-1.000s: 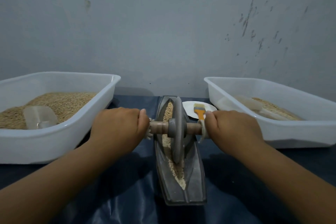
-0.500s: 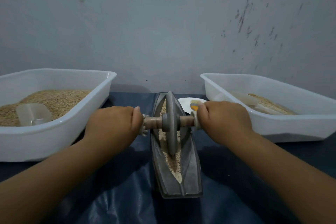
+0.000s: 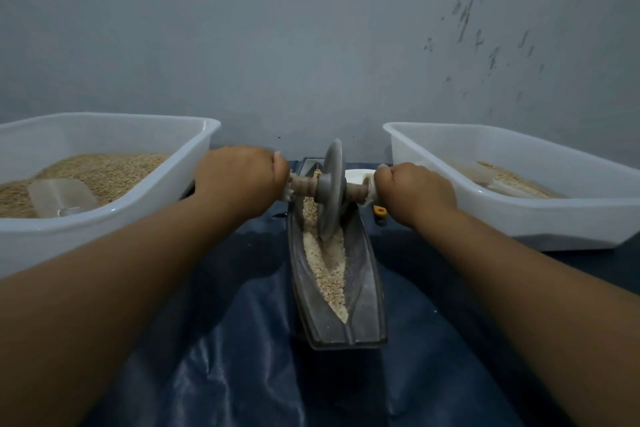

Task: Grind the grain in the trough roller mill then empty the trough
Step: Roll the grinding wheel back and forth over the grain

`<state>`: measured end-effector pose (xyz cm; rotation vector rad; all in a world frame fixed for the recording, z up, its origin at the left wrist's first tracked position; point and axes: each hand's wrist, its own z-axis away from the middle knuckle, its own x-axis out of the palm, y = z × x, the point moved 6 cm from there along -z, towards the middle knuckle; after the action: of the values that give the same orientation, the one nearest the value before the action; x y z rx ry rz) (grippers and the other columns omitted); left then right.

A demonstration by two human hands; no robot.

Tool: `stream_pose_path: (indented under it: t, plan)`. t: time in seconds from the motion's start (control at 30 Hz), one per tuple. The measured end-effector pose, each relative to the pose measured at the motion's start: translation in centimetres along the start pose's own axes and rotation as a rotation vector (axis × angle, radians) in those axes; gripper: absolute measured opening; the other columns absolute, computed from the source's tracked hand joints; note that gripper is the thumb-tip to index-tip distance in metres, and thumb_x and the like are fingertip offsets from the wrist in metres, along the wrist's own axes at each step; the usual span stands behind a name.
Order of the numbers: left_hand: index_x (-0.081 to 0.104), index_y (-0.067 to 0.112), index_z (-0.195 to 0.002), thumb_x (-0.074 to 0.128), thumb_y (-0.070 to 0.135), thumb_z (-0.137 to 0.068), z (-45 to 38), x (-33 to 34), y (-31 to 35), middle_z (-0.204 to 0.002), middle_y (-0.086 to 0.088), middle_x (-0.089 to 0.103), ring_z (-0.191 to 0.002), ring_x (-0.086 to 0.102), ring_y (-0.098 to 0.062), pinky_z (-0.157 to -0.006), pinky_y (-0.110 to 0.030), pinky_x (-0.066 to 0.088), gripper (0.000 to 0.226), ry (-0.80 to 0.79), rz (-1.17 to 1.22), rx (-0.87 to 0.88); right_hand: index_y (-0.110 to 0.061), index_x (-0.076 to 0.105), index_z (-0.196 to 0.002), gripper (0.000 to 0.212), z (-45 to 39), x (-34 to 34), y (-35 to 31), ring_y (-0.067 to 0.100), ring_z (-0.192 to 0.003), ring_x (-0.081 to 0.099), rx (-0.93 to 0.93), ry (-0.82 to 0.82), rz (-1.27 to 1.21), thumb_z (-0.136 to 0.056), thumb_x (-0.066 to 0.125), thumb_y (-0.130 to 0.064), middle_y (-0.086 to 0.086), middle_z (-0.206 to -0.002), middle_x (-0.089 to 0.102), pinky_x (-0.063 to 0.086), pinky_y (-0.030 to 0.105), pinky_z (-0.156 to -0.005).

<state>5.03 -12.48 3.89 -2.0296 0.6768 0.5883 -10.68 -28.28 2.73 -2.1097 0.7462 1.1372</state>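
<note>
Grey boat-shaped metal trough (image 3: 363,295) on dark blue sheet (image 3: 242,357), holding pale crushed grain (image 3: 327,267). Grey disc roller (image 3: 331,189) stands at the far end; left hand (image 3: 240,175) and right hand (image 3: 414,192) each grip its wooden axle (image 3: 304,184), one either side.

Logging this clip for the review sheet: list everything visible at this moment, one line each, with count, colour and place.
grey boat-shaped metal trough: 1, grey, centre, on the cloth
grey disc roller wheel on a wooden axle: 1, grey, at the trough's far end
crushed grain: 1 heap, beige, inside the trough
white plastic tubs: 2, white, left and right, both holding grain
clear plastic scoop: 1, clear, in the left tub
dark blue cloth: 1, blue, under everything
left hand: grips the axle's left end
right hand: grips the axle's right end
</note>
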Motion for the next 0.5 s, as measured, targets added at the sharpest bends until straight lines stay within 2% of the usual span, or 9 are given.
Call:
stream_pose_path:
  t: [0.07, 0.13, 0.2, 0.23, 0.27, 0.3, 0.37, 0.4, 0.5]
  plan:
    - [0.037, 0.006, -0.121, 0.045, 0.023, -0.094, 1.4, -0.7, 0.2, -0.097, -0.009, 0.058, -0.078, 0.059, -0.027, -0.057, -0.034, 0.041, 0.033, -0.022, -0.001, 0.009, -0.02, 0.06, -0.075, 0.042, 1.1, -0.5, -0.2, 0.029, -0.074, 0.054, -0.051, 0.018, 0.039, -0.096, 0.026, -0.034, 0.005, -0.075, 0.056, 0.042, 0.035, -0.068]
    - [0.044, 0.002, -0.119, 0.055, 0.023, -0.089, 3.4, -1.6, 0.5, -0.089, -0.012, 0.059, -0.07, 0.058, -0.028, -0.055, -0.033, 0.042, 0.039, 0.017, 0.064, 0.041, -0.02, 0.053, -0.069, 0.037, 3.0, -1.4, -0.4, 0.028, -0.069, 0.052, -0.147, 0.045, 0.104, -0.096, 0.028, -0.028, 0.0, -0.067, 0.05, 0.041, 0.034, -0.063]
    - [0.056, -0.001, -0.098, 0.065, 0.02, -0.08, 5.1, -3.3, 0.8, -0.064, -0.012, 0.052, -0.048, 0.047, -0.025, -0.046, -0.028, 0.035, 0.029, 0.1, 0.18, 0.089, -0.021, 0.043, -0.062, 0.037, 4.9, -2.3, -0.3, 0.028, -0.064, 0.051, -0.214, 0.086, 0.118, -0.096, 0.029, -0.028, -0.004, -0.059, 0.044, 0.042, 0.035, -0.059]
    - [0.057, 0.001, -0.085, 0.059, 0.023, -0.084, 5.6, -4.0, 0.4, -0.056, -0.008, 0.043, -0.042, 0.037, -0.02, -0.044, -0.024, 0.03, 0.022, 0.157, 0.245, 0.076, -0.021, 0.041, -0.061, 0.039, 5.7, -2.6, -0.3, 0.027, -0.061, 0.051, -0.23, 0.1, 0.115, -0.097, 0.029, -0.029, -0.004, -0.057, 0.045, 0.044, 0.035, -0.058]
    - [0.056, 0.004, -0.077, 0.048, 0.026, -0.089, 5.7, -4.3, 0.1, -0.052, -0.004, 0.036, -0.04, 0.03, -0.017, -0.045, -0.021, 0.027, 0.026, 0.16, 0.282, 0.04, -0.022, 0.04, -0.06, 0.041, 6.3, -2.8, -0.2, 0.024, -0.058, 0.049, -0.235, 0.109, 0.113, -0.097, 0.028, -0.032, -0.004, -0.056, 0.045, 0.043, 0.034, -0.056]
    - [0.054, 0.005, -0.075, 0.045, 0.022, -0.089, 5.8, -4.5, 0.2, -0.052, -0.003, 0.033, -0.04, 0.029, -0.017, -0.045, -0.021, 0.027, 0.025, 0.169, 0.291, 0.046, -0.023, 0.04, -0.059, 0.043, 6.6, -2.9, 0.2, 0.021, -0.055, 0.047, -0.227, 0.116, 0.101, -0.097, 0.026, -0.036, -0.005, -0.055, 0.045, 0.039, 0.032, -0.053]
    - [0.055, -0.001, -0.082, 0.054, 0.009, -0.077, 5.2, -4.6, 0.6, -0.053, -0.01, 0.041, -0.039, 0.036, -0.023, -0.044, -0.025, 0.03, 0.011, 0.166, 0.217, 0.104, -0.025, 0.039, -0.057, 0.046, 6.1, -2.5, 0.6, 0.018, -0.056, 0.045, -0.193, 0.083, 0.089, -0.097, 0.021, -0.039, -0.006, -0.056, 0.044, 0.029, 0.031, -0.052]
    - [0.055, -0.002, -0.089, 0.057, 0.007, -0.074, 4.7, -3.9, 0.8, -0.057, -0.013, 0.047, -0.042, 0.042, -0.025, -0.045, -0.027, 0.03, 0.018, 0.115, 0.14, 0.105, -0.025, 0.038, -0.058, 0.044, 5.6, -2.1, 0.6, 0.02, -0.059, 0.044, -0.184, 0.066, 0.1, -0.096, 0.02, -0.038, -0.007, -0.058, 0.042, 0.027, 0.032, -0.053]
    - [0.049, 0.006, -0.107, 0.049, 0.015, -0.089, 2.8, -1.4, 0.4, -0.081, -0.01, 0.058, -0.059, 0.05, -0.027, -0.05, -0.031, 0.033, 0.02, 0.03, 0.039, 0.023, -0.022, 0.043, -0.062, 0.042, 2.9, -1.3, 0.0, 0.024, -0.065, 0.044, -0.142, 0.085, 0.13, -0.096, 0.023, -0.036, -0.003, -0.063, 0.04, 0.031, 0.033, -0.06]
